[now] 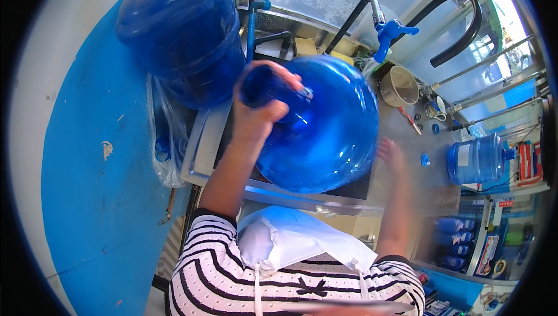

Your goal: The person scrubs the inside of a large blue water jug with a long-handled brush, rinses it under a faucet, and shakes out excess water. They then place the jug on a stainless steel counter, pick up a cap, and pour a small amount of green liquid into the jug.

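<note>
While the left hand [247, 121] gripped the neck of a large blue jug [325, 136] in the middle of the frame, its fingers curled over the upper side of the neck and its thumb pressed along the lower side. The jug's rounded body spread to the right of that grip, above a metal counter [433, 185]. Right of centre, the right hand [392, 153] was blurred, its fingers extended beside the jug's right edge; whether they touched it, I could not tell.

At the upper left of the frame stood another big blue bottle [180, 37], with a clear plastic bag [165, 165] hanging below it. A blue tap handle [390, 34] and a curved black spout [478, 16] showed at the upper right. Beneath them, a beige bucket [395, 88] sat near a red-handled tool [410, 119]. Farther right, a small blue cap [425, 160] lay just left of a smaller blue bottle [478, 160], which was on its side, its neck toward the right.
</note>
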Demonstrator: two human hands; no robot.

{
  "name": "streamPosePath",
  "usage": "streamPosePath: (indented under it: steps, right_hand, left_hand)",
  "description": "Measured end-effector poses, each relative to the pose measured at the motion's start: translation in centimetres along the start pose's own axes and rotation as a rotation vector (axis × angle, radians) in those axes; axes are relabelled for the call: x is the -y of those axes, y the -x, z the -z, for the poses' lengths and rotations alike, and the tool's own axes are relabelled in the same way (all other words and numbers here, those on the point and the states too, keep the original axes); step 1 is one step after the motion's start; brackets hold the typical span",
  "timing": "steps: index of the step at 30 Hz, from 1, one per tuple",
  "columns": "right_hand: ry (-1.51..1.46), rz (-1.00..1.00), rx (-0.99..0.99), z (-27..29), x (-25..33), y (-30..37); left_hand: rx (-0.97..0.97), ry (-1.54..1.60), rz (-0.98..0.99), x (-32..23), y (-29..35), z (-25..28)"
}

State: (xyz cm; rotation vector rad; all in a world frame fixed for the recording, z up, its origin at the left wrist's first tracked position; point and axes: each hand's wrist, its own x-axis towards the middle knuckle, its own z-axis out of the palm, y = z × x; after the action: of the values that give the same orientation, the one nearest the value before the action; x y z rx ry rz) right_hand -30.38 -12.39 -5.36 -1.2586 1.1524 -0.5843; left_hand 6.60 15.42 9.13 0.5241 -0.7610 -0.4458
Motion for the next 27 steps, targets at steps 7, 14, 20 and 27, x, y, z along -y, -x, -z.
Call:
streamPosePath:
  steps: [7, 14, 20, 27]
  right_hand:
    - [-0.317, -0.076, 0.095, 2.3, -7.2, 3.0]
    - [-0.276, 0.245, 0.095, 4.0, 4.9, 6.6]
    - [0.168, 0.39, 0.063, 2.3, 11.4, 4.8]
    - [0.306, 0.123, -0.121, -1.0, 11.7, 1.1]
  left_hand:
    - [-0.59, 0.429, 0.219, 6.5, -0.7, 6.3]
    - [-0.333, 0.284, 1.245, 19.8, 10.2, 11.2]
    - [-0.521, -0.019, 1.323, 26.8, 12.7, 9.2]
    - [-0.666, 0.048, 1.098, 32.1, 13.3, 11.8]
